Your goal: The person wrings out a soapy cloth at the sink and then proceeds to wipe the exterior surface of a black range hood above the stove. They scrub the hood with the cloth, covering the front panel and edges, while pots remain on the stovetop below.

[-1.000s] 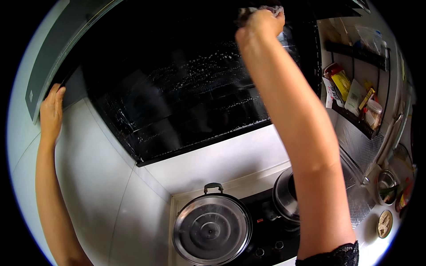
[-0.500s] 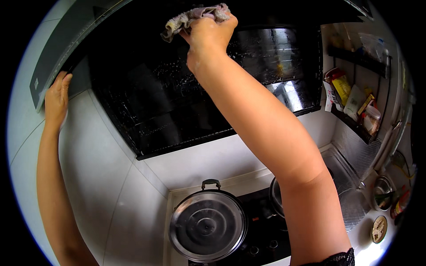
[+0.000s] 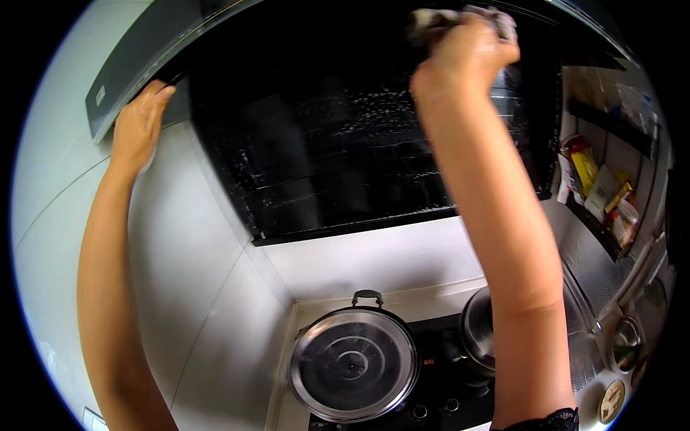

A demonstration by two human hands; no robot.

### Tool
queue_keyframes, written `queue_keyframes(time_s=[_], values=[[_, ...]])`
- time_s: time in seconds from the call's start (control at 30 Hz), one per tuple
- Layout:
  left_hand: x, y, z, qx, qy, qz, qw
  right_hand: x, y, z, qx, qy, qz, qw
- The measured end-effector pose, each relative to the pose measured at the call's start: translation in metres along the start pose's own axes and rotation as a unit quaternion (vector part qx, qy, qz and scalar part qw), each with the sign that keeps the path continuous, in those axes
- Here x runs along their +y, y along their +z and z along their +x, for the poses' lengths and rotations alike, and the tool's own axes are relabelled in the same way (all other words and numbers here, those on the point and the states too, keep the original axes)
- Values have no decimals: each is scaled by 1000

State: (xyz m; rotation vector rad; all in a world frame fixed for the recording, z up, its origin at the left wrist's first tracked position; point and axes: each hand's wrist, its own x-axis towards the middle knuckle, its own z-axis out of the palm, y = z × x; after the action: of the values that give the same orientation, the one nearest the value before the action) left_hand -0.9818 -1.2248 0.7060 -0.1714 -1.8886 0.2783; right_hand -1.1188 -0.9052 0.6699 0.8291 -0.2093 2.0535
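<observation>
Greyish cloth (image 3: 434, 24) is gripped in the right hand (image 3: 468, 54), high over the black panel (image 3: 295, 151); the left hand (image 3: 140, 128) touches a grey board (image 3: 128, 77), its grip unclear. Unwiped white droplets (image 3: 386, 108) dot the panel's middle; fewer mark its left side.

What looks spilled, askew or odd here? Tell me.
Whitish specks, perhaps suds, mark the black panel below and left of the right hand, standing out against its dark surface. Packets on the side rack lean askew.
</observation>
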Motion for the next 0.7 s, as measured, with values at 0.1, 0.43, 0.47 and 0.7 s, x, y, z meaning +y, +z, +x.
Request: queue_keyframes(time_s=[0.1, 0.43, 0.47, 0.7], values=[[-2, 1, 1, -11, 5, -4, 1000, 46, 46, -66, 12, 49, 12, 999], [-2, 10, 7, 28, 1, -2, 1000, 171, 157, -212, 122, 642, 261, 710], [-3, 7, 7, 23, 0, 5, 1000, 179, 156, -216, 97, 650, 282, 698], [-13, 6, 0, 31, 0, 39, 999, 191, 110, -166, 131, 641, 146, 742]])
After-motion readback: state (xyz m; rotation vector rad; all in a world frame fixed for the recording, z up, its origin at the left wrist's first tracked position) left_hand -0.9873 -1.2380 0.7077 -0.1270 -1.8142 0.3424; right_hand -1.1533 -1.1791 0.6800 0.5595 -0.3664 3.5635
